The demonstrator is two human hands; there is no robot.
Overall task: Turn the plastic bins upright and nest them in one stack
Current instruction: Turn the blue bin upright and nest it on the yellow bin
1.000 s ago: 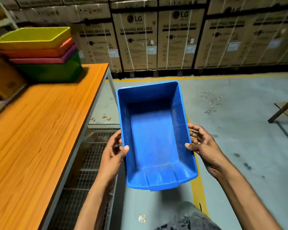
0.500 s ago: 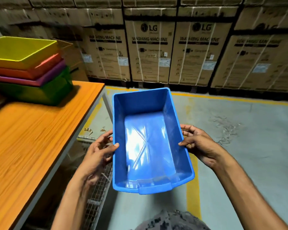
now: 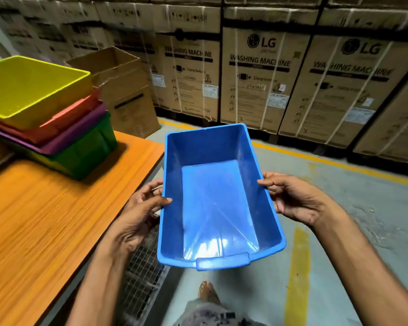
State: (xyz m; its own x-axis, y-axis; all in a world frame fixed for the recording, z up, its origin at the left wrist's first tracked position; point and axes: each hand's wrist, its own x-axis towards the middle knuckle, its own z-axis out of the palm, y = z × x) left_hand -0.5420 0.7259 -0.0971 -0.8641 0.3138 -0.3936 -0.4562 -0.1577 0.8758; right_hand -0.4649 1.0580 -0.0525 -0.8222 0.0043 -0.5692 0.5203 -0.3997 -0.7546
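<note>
**A:** The blue bin (image 3: 217, 196) is up in the air, open side up and empty, with its long sides running away from the person and its handle lip nearest the camera.

**B:** Both hands are on it. The left grip (image 3: 139, 215) is clamped on the left long rim, thumb hooked over onto the inner wall and fingers down the outside.

**A:** It's the mirror image opposite. The right grip (image 3: 297, 198) is clamped on the right rim, thumb lying along the top edge, fingers tucked under and mostly hidden.

**B:** Where is it against the worktop (image 3: 45, 220)?

**A:** Off it. The bin hangs over the grey floor (image 3: 353, 231), just beside the worktop's right edge. Wire mesh (image 3: 139, 281) shows below that edge, under the left forearm.

**B:** And the others?

**A:** Four are nested upright at the worktop's far end. The green bin (image 3: 90, 151) is at the bottom, with the purple bin (image 3: 80, 135) in it. Next comes the red bin (image 3: 64, 124), and the yellow bin (image 3: 33, 90) is on top with its inside bare.

**B:** So the blue one is well apart from those, nearer the person and off to the right.

**A:** Yes. Behind the four stands an open cardboard box (image 3: 125, 90). Strapped cartons (image 3: 259, 78) printed "washing machine" line the back. A yellow line (image 3: 297, 267) runs along the floor near the right forearm.
</note>
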